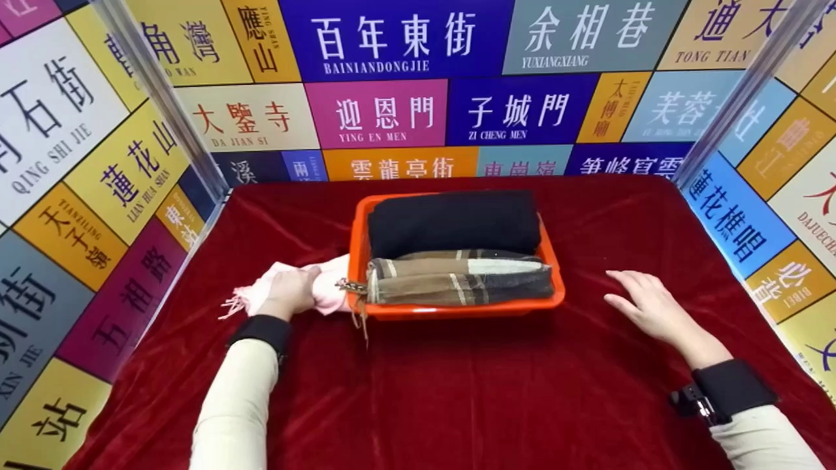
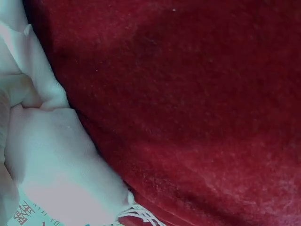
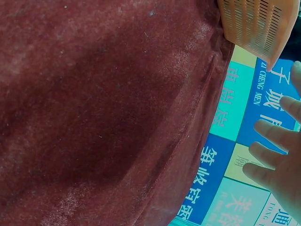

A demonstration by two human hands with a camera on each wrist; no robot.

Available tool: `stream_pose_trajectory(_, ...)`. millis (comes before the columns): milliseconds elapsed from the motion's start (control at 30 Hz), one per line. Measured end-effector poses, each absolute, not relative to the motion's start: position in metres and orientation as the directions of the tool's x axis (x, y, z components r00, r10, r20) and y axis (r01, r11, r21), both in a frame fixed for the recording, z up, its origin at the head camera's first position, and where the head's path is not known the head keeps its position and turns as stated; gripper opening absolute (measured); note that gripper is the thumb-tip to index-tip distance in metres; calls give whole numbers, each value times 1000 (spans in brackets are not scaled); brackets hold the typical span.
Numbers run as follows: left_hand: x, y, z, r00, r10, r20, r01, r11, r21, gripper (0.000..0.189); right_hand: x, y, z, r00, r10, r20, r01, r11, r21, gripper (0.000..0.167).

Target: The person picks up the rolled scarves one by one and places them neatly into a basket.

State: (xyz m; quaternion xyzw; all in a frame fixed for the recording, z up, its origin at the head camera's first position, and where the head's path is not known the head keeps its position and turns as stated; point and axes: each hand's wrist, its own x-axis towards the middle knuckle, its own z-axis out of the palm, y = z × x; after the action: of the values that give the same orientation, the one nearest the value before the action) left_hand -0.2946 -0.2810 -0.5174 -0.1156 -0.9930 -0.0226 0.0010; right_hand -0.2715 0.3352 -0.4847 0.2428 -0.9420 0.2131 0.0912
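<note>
My left hand (image 1: 292, 290) grips a pink fringed scarf (image 1: 333, 287) just left of an orange basket (image 1: 457, 313). In the left wrist view the fingers (image 2: 21, 89) curl into the bunched scarf (image 2: 61, 155), its white fringe hanging at the bottom. Inside the basket lie a folded black cloth (image 1: 454, 222) at the back and a rolled brown plaid scarf (image 1: 418, 281) in front, its tassels hanging over the left rim. To the right of the basket, my right hand (image 1: 653, 307) is held with fingers extended and nothing in it; the right wrist view shows those fingers (image 3: 268, 132) spread.
Dark red velvet cloth (image 1: 457, 391) covers the table. Colourful panels with Chinese place names (image 1: 398, 39) stand behind and along both sides. Upright clear corner posts (image 1: 738, 98) rise at the back left and back right.
</note>
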Motion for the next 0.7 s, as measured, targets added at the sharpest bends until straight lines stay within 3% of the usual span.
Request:
stream_pose_trajectory(333,-285,-285,-521,-969,221,112,224,974,18,35,-271,333,-482,-868,-429,249,-494,789,-365,42)
stream_pose_trajectory(500,-281,-295,-517,-937,241,254,255,967,21,34,-269,334,-480,-873,-427,237,-488,790,-372,42)
stream_pose_trajectory(700,-278,-311,-497,-902,170,397,214,974,69,41,-266,337,-476,-873,-421,247,-487,790,-372,42)
